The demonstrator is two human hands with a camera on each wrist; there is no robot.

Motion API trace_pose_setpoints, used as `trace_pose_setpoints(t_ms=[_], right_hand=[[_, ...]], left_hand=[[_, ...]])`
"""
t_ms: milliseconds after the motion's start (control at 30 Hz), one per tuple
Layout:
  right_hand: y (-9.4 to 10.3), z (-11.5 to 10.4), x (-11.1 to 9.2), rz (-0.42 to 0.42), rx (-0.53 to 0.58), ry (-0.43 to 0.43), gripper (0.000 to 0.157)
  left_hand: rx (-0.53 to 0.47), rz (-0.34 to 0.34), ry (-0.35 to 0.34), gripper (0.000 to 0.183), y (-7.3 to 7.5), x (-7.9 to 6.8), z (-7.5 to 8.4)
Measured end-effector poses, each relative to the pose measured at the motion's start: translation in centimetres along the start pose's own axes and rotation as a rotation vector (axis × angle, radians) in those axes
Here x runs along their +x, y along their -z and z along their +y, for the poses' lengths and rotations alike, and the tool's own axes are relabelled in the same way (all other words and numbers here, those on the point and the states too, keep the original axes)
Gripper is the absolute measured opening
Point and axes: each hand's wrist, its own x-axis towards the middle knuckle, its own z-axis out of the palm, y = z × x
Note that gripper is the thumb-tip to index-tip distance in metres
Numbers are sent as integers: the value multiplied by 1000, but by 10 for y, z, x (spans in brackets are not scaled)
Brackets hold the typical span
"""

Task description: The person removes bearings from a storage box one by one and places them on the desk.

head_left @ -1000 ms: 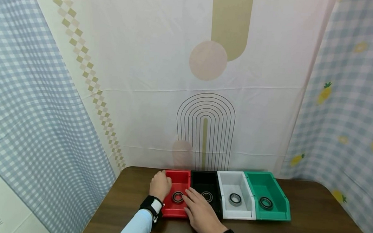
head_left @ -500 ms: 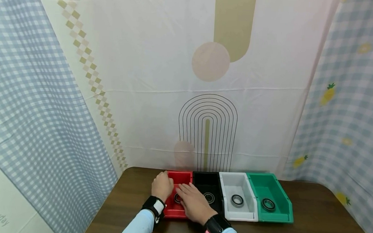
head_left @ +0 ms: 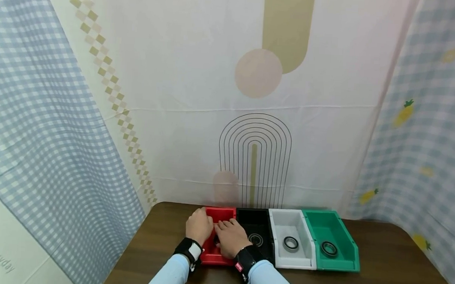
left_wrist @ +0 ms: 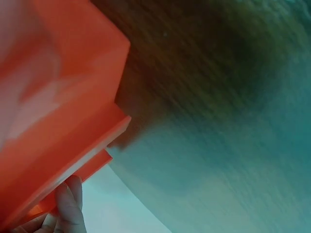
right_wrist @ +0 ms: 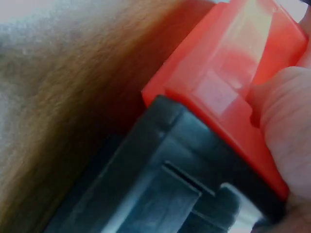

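Observation:
In the head view my left hand (head_left: 199,226) grips the left rim of a red bin (head_left: 216,260). The left wrist view shows its fingers (left_wrist: 71,206) curled under that bin's edge. My right hand (head_left: 230,238) reaches over the red bin's right wall, its fingertips low inside the bin. Under it lies a ring-shaped bearing, of which only a dark sliver shows, so a pinch on it cannot be made out. Part of the right hand (right_wrist: 287,121) shows blurred in the right wrist view, against the red bin (right_wrist: 204,92) where it meets the black bin (right_wrist: 160,160).
Right of the red bin stand a black bin (head_left: 248,218), a white bin (head_left: 279,224) and a green bin (head_left: 322,228), side by side. Each contains one bearing, like the bearing (head_left: 290,249) in the white one. They stand on a brown wooden table (head_left: 383,261); patterned cloths hang around it.
My right hand has moved left, from beside the red bin's bearing to over it, so the bearing is now mostly hidden. My left hand keeps its hold on the red bin's rim.

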Motion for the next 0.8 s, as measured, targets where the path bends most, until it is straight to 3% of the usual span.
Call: trace_pose_setpoints(t_ms=[100, 267, 800], right_hand=[[2, -4, 0, -5, -40, -7, 52], [7, -10, 0, -3, -72, -17, 18], [8, -10, 7, -11, -29, -46, 23]], left_hand=[[-3, -5, 3, 30, -1, 0, 1], [-12, -13, 1, 28, -4, -1, 0], [-44, 2, 19, 17, -2, 1, -1]])
